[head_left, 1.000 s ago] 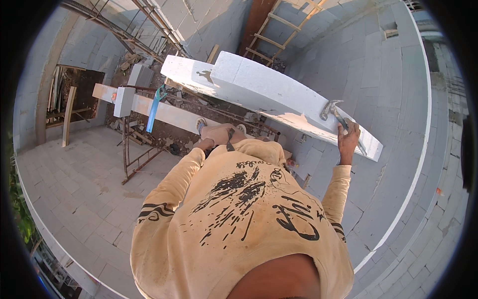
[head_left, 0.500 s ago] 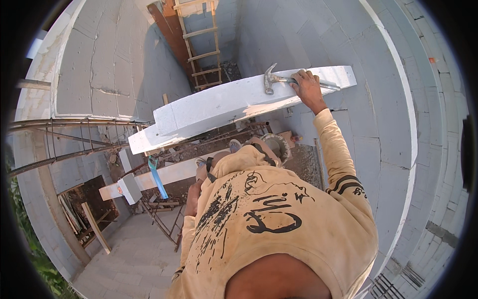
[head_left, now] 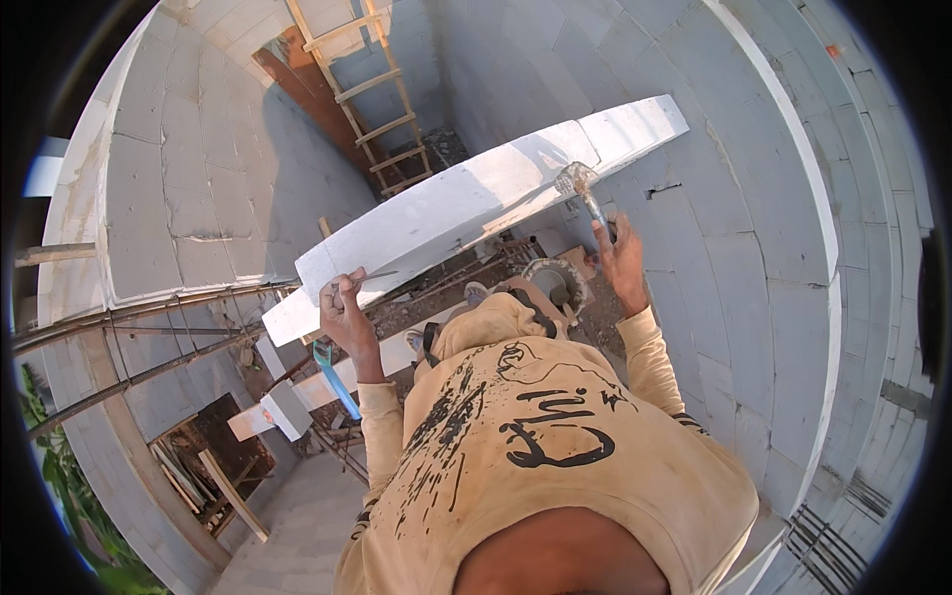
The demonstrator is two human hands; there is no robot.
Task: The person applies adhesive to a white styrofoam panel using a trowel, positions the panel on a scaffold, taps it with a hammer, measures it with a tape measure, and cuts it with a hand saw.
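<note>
A row of white lightweight blocks [head_left: 446, 203] forms the top of a wall in front of me. My left hand [head_left: 346, 319] is closed at the near edge of this row, toward its left end. A thin, dark, nail-like rod [head_left: 381, 275] sticks out from between its fingers, pointing right along the wall. My right hand [head_left: 623, 266] grips the handle of a claw hammer [head_left: 595, 206]. The hammer's metal head is up and partly blurred, in front of the row's right part. Below my left hand hangs a tool with a turquoise handle and blue blade [head_left: 340, 385].
A wooden ladder [head_left: 387, 127] leans beyond the wall. Below me are a round bucket [head_left: 585, 296], a plank [head_left: 317, 389] with a white block [head_left: 286, 412] on it, and rubble. Steel bars [head_left: 149, 315] run at the left. Tall block walls [head_left: 729, 327] rise at the right.
My right hand has lifted the hammer off the wall top and brought it nearer to me. My left hand has come up from my side to the wall, now with the thin rod.
</note>
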